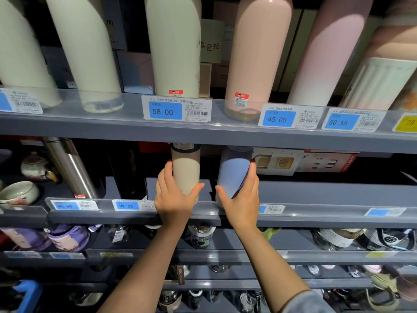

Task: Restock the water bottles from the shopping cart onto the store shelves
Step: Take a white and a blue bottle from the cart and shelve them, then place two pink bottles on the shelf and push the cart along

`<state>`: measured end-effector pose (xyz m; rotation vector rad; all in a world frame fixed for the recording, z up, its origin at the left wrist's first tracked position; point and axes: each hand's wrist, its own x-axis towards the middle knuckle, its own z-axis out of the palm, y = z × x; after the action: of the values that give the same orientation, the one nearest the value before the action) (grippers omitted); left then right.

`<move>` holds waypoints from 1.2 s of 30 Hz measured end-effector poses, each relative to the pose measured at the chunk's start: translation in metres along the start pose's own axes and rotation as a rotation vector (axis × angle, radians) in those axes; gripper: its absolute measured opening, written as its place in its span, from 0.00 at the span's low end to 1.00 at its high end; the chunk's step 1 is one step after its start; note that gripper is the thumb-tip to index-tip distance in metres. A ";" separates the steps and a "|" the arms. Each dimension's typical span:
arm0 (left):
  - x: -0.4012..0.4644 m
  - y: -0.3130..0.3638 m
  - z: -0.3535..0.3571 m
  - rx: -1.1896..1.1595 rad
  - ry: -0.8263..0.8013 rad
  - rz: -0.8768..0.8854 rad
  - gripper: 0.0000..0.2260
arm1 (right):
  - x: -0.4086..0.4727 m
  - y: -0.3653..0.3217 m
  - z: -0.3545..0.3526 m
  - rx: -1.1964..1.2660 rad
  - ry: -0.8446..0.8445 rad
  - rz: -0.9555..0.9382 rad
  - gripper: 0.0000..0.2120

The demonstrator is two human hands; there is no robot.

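Note:
On the second grey shelf stand two bottles side by side, their tops hidden under the shelf above. My left hand grips the cream bottle, thumb on its right side and fingers on its left. Beside it, my right hand grips the pale blue bottle, thumb at its lower left and fingers along its right side. Both bottles stand upright behind the shelf's clear front lip. The shopping cart is out of view.
The top shelf carries tall cream and pink bottles with price tags. A steel flask, a teapot and a bowl sit to the left on the second shelf. Boxes lie at its back right. Lower shelves hold several wrapped bottles.

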<state>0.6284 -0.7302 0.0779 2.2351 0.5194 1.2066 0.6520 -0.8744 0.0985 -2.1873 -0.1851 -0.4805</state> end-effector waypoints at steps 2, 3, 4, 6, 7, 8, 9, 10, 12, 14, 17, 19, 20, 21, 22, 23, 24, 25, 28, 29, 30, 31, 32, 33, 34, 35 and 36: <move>-0.004 -0.004 -0.001 0.012 0.030 0.056 0.41 | -0.004 0.002 -0.004 0.029 0.001 -0.003 0.47; -0.006 -0.006 -0.002 -0.006 0.051 0.073 0.39 | -0.006 0.004 -0.006 0.032 0.004 -0.016 0.45; -0.009 -0.007 -0.004 -0.039 0.061 0.070 0.37 | -0.009 0.005 -0.009 0.031 0.006 -0.034 0.42; -0.014 -0.007 -0.011 -0.089 0.022 0.028 0.30 | -0.016 0.011 -0.016 0.023 0.014 -0.079 0.36; -0.016 -0.006 -0.017 -0.088 -0.010 0.011 0.26 | -0.019 0.014 -0.021 0.014 0.019 -0.099 0.33; -0.018 -0.006 -0.023 -0.068 -0.035 0.015 0.22 | -0.022 0.017 -0.025 0.001 0.017 -0.116 0.30; -0.022 -0.006 -0.029 -0.032 -0.052 0.049 0.19 | -0.025 0.020 -0.030 -0.017 0.004 -0.134 0.27; -0.026 -0.008 -0.035 0.008 -0.068 0.109 0.16 | -0.027 0.023 -0.034 -0.043 -0.017 -0.161 0.24; -0.035 -0.012 -0.048 0.071 -0.135 0.232 0.14 | -0.032 0.029 -0.041 -0.119 -0.079 -0.240 0.19; -0.043 -0.016 -0.062 0.104 -0.274 0.267 0.15 | -0.037 0.035 -0.046 -0.190 -0.168 -0.304 0.18; -0.058 -0.023 -0.084 0.188 -0.437 0.254 0.14 | -0.046 0.041 -0.049 -0.191 -0.308 -0.331 0.17; -0.072 -0.031 -0.099 0.256 -0.520 0.203 0.11 | -0.056 0.042 -0.046 -0.175 -0.403 -0.336 0.16; -0.080 -0.036 -0.106 0.292 -0.548 0.182 0.11 | -0.061 0.041 -0.042 -0.187 -0.443 -0.358 0.16; -0.087 -0.042 -0.113 0.331 -0.569 0.173 0.11 | -0.068 0.041 -0.037 -0.208 -0.489 -0.384 0.17; -0.094 -0.049 -0.122 0.364 -0.591 0.163 0.12 | -0.076 0.040 -0.031 -0.232 -0.554 -0.398 0.18; -0.101 -0.056 -0.132 0.386 -0.617 0.139 0.14 | -0.085 0.037 -0.026 -0.251 -0.628 -0.399 0.18; -0.108 -0.065 -0.143 0.396 -0.640 0.107 0.16 | -0.095 0.034 -0.020 -0.264 -0.703 -0.394 0.19; -0.114 -0.074 -0.155 0.402 -0.650 0.067 0.18 | -0.104 0.030 -0.014 -0.275 -0.775 -0.394 0.19; -0.132 -0.102 -0.194 0.423 -0.648 -0.090 0.17 | -0.135 0.011 0.006 -0.315 -0.946 -0.454 0.20; -0.137 -0.111 -0.208 0.434 -0.644 -0.147 0.16 | -0.146 0.002 0.014 -0.321 -0.982 -0.480 0.20; -0.144 -0.120 -0.223 0.450 -0.628 -0.195 0.15 | -0.157 -0.007 0.023 -0.307 -1.008 -0.503 0.19; -0.149 -0.129 -0.239 0.466 -0.602 -0.241 0.14 | -0.170 -0.017 0.034 -0.275 -1.036 -0.514 0.19; -0.155 -0.139 -0.257 0.479 -0.567 -0.280 0.12 | -0.184 -0.029 0.046 -0.241 -1.073 -0.516 0.20; -0.160 -0.149 -0.276 0.483 -0.531 -0.313 0.11 | -0.199 -0.043 0.059 -0.208 -1.114 -0.519 0.19; -0.164 -0.160 -0.296 0.480 -0.486 -0.341 0.09 | -0.216 -0.057 0.073 -0.178 -1.148 -0.523 0.19; -0.168 -0.172 -0.317 0.477 -0.443 -0.389 0.07 | -0.233 -0.074 0.088 -0.143 -1.168 -0.523 0.18; -0.172 -0.188 -0.338 0.475 -0.403 -0.467 0.05 | -0.252 -0.093 0.102 -0.105 -1.180 -0.512 0.17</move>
<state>0.2366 -0.5872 0.0039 2.4472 1.1684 0.4062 0.4219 -0.7279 0.0086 -2.2468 -1.3778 0.6149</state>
